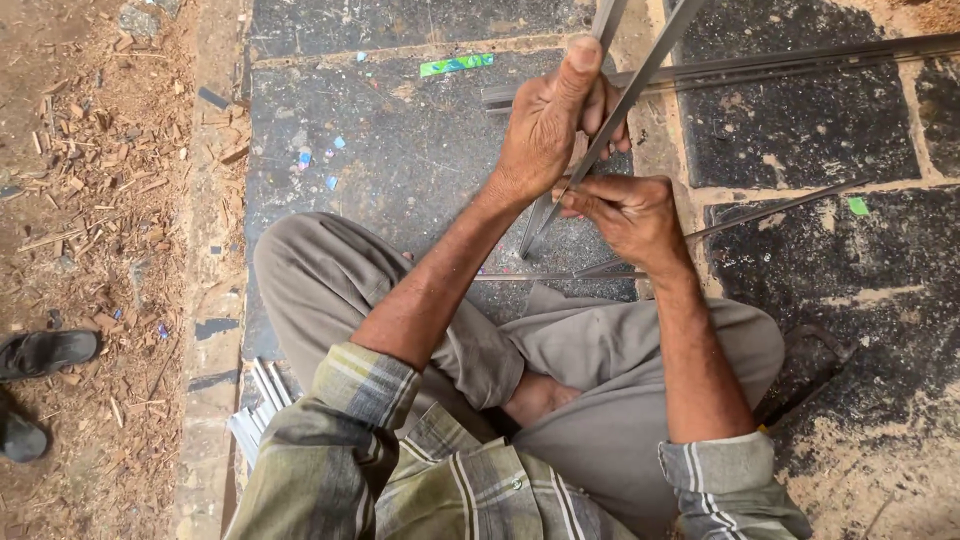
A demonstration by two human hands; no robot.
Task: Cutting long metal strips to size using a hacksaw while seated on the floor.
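Gripping metal strips (pixel 610 130), left hand (pixel 548 125), right hand (pixel 628 212), stone floor (pixel 400 150)

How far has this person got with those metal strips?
Done: hard to tell; a small stack of pale strips lies beside the left knee, possibly finished. In hand: the left hand grips long metal strips standing upright, while the right hand pinches them lower down. Left: more long strips and a thin rod lie untouched on the dark stone floor.
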